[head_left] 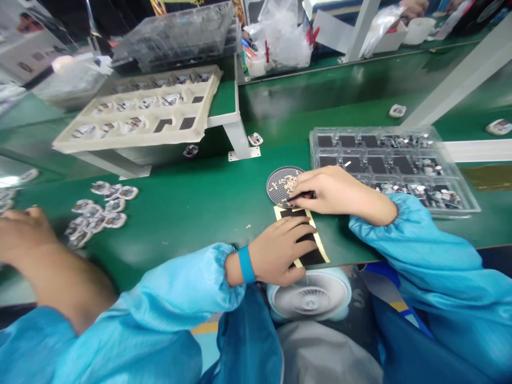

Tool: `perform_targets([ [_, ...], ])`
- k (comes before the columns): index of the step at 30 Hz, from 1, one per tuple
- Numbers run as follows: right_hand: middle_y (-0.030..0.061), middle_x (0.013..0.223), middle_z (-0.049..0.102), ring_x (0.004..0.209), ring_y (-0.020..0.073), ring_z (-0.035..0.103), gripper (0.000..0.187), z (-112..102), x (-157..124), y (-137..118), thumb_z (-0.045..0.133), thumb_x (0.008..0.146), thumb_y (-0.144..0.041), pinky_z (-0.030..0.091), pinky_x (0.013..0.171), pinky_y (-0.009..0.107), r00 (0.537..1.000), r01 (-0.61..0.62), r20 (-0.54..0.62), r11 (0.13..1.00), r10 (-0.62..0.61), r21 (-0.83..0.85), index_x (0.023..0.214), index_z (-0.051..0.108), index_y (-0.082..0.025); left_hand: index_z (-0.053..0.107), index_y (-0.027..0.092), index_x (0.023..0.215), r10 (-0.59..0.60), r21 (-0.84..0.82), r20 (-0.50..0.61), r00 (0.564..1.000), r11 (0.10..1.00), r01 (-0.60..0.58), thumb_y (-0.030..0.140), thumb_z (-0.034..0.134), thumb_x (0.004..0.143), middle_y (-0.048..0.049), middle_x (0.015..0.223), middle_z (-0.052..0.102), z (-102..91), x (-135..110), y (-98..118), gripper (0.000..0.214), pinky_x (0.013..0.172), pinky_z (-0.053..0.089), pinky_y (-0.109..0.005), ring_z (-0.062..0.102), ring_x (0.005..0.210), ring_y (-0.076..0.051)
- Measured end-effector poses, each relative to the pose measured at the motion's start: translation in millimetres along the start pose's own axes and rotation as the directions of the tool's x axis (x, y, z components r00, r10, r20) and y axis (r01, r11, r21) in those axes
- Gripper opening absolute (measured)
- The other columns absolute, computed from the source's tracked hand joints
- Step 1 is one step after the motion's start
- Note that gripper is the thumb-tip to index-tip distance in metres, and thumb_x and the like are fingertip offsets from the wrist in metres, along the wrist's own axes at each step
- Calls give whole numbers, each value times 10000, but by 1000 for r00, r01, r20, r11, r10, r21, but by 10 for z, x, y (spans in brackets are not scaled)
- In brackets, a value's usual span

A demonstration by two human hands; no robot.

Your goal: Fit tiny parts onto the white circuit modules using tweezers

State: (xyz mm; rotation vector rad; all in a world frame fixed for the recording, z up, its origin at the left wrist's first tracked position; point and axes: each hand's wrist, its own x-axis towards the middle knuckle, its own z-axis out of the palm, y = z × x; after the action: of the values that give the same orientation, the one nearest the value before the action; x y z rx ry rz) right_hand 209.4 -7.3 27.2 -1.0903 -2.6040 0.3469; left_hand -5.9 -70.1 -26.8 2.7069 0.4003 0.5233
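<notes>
Blue sleeves [168, 288] up close: your right hand [336, 189] pinches a dark tool [303, 196] at pale bits [291, 183] in the dish [279, 174]; left hand [278, 250] spreads ungripping over black sheet [313, 258]. Pinch lightly, 1 bit per pick.

glossy green workbench [192, 197], low white-legged stand [227, 88], slanting white post [464, 80]

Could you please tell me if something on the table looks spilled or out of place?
Yes: a small pale bit lies loose on the green table, beyond the blue wristband. It resembles the pale pieces in the round dish, so it may have been dropped.
</notes>
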Motion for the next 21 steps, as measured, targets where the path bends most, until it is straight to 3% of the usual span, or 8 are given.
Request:
perform_targets([
  [3,34,875,739,770,170,654,193,-39,-1,43,624,967,-295,459,711,311,983,29,-185,994,-9,106,973,801,-219,706,145,1135,-4,5,-8,1000,1000,4,333,570,805,-148,1346,670,-8,-6,24,404,1082,479,-527,542,1341,-373],
  [5,38,826,709,746,175,640,206,-81,-3,54,606,987,-300,480,706,328,938,80,-347,982,-16,170,981,793,-213,716,153,1103,-4,13,-9,1000,1000,4,313,557,800,-135,1319,686,-13,-6,38,377,1068,484,-516,553,1329,-366],
  [9,57,851,699,818,203,652,321,-173,-33,-2,523,1040,-325,509,777,384,710,138,-702,967,54,214,843,759,-230,745,180,975,-8,37,-18,1000,999,9,246,532,802,-101,1233,732,-10,-18,57,282,1043,496,-483,580,1303,-337],
  [11,38,793,687,763,184,648,396,-192,-64,-27,490,1062,-353,501,748,375,661,113,-741,962,116,250,770,730,-235,752,178,942,-2,40,-27,1000,999,3,231,537,804,-90,1209,745,-4,-25,60,261,1031,506,-474,591,1293,-326],
  [14,-1,634,645,583,134,602,464,-164,-102,-13,470,1073,-419,459,612,325,743,17,-631,937,222,348,725,715,-234,754,168,928,6,19,-66,998,1000,-5,227,543,793,-81,1184,756,2,-16,74,257,999,523,-456,608,1275,-318],
  [17,-6,584,642,527,116,590,478,-105,-102,33,497,1057,-466,450,561,296,810,9,-529,896,254,444,714,715,-215,741,175,896,24,-29,-121,992,999,-27,364,584,810,-89,1139,768,-9,5,82,261,903,541,-454,645,1214,-328],
  [19,-6,592,658,530,114,597,460,-76,-90,54,526,1044,-468,449,557,287,834,19,-496,885,243,466,708,711,-215,715,198,832,66,-92,-193,979,992,-85,487,610,819,-82,1024,786,-48,-8,25,308,810,547,-425,705,1082,-300],
  [21,-5,613,678,544,121,607,443,-63,-83,69,537,1037,-470,444,561,289,856,18,-470,895,216,445,712,715,-226,673,223,747,42,-151,-322,946,984,-95,470,584,871,-51,834,775,-144,-68,-147,291,734,538,-376,734,869,-230],
])
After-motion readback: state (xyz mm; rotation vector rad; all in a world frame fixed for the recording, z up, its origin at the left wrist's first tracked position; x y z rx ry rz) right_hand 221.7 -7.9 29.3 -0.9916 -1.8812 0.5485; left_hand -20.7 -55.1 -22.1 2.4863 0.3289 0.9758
